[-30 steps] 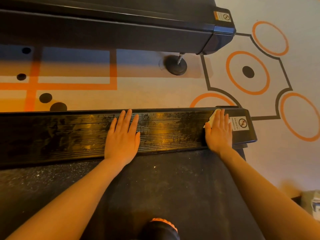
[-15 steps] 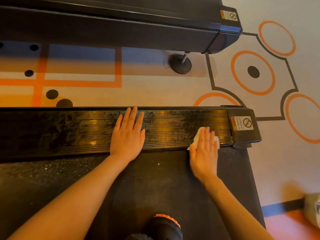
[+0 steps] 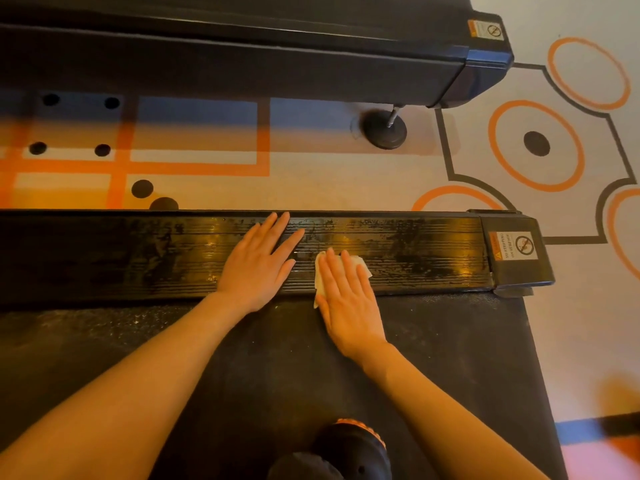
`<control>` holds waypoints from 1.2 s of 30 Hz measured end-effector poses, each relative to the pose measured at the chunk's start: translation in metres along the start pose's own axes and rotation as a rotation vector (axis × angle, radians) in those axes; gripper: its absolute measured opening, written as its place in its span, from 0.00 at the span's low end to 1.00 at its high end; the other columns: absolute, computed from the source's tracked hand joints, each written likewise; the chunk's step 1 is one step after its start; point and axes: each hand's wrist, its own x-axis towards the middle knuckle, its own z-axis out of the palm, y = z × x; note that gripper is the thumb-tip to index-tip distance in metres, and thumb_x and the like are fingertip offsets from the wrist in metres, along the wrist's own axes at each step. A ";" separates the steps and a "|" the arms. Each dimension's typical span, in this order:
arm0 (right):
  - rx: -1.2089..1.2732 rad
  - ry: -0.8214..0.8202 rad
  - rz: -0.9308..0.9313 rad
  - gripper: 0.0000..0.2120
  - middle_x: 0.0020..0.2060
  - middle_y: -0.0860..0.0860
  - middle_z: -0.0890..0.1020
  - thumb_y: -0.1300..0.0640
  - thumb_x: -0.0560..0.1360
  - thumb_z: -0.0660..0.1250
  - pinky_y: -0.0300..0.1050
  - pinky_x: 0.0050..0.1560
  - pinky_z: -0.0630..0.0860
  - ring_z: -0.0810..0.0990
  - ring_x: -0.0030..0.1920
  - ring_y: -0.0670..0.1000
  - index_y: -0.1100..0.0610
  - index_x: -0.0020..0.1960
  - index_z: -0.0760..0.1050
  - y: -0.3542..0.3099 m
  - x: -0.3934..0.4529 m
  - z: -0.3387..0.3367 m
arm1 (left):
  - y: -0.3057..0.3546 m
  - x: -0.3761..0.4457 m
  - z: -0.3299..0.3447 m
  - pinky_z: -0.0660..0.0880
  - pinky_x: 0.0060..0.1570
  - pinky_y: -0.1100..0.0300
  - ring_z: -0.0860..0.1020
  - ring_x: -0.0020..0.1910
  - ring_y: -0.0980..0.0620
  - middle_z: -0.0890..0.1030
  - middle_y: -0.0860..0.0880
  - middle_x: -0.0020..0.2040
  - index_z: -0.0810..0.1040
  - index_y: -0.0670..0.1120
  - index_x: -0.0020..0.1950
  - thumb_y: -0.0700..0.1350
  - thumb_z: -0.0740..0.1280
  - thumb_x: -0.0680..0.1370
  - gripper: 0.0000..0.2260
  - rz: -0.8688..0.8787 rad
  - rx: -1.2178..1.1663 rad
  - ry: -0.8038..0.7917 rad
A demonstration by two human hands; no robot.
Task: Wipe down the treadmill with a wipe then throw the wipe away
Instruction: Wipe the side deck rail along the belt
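The treadmill's black ribbed side rail [image 3: 415, 251] runs left to right across the middle, streaked wet and shiny. Below it lies the dark running belt [image 3: 433, 358]. My right hand [image 3: 349, 299] lies flat with straight fingers on a white wipe [image 3: 358, 265], pressing it onto the rail and the belt's edge. Most of the wipe is hidden under the palm. My left hand [image 3: 258, 265] rests flat on the rail just to the left, fingers straight, almost touching the right hand.
A black end cap with a warning sticker [image 3: 514, 247] closes the rail's right end. A second treadmill [image 3: 242, 64] stands beyond, with a round foot [image 3: 384, 129] on the patterned carpet [image 3: 311, 181]. My shoe [image 3: 349, 448] is on the belt at the bottom.
My right hand has slid the wipe leftward along the rail, from the end cap to right beside my left hand. My left hand has stayed put on the rail.
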 end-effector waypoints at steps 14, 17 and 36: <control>-0.027 -0.004 0.066 0.34 0.80 0.55 0.50 0.47 0.82 0.58 0.55 0.76 0.44 0.45 0.80 0.57 0.56 0.81 0.44 0.024 -0.008 -0.003 | 0.001 -0.002 0.010 0.48 0.75 0.50 0.53 0.80 0.43 0.54 0.43 0.81 0.58 0.50 0.80 0.52 0.58 0.83 0.26 -0.019 0.019 0.046; -0.022 -0.001 0.098 0.34 0.80 0.53 0.47 0.46 0.83 0.56 0.55 0.77 0.44 0.44 0.79 0.56 0.55 0.80 0.41 0.049 -0.017 -0.005 | 0.000 -0.002 0.011 0.51 0.75 0.48 0.54 0.79 0.43 0.56 0.43 0.80 0.60 0.49 0.80 0.51 0.60 0.83 0.25 -0.010 0.015 0.056; -0.027 -0.031 0.247 0.30 0.79 0.49 0.41 0.46 0.83 0.47 0.51 0.78 0.38 0.36 0.79 0.51 0.52 0.80 0.38 0.171 -0.060 -0.020 | -0.001 -0.002 0.016 0.56 0.75 0.45 0.57 0.78 0.41 0.58 0.41 0.80 0.63 0.47 0.79 0.53 0.52 0.81 0.26 0.000 -0.015 0.100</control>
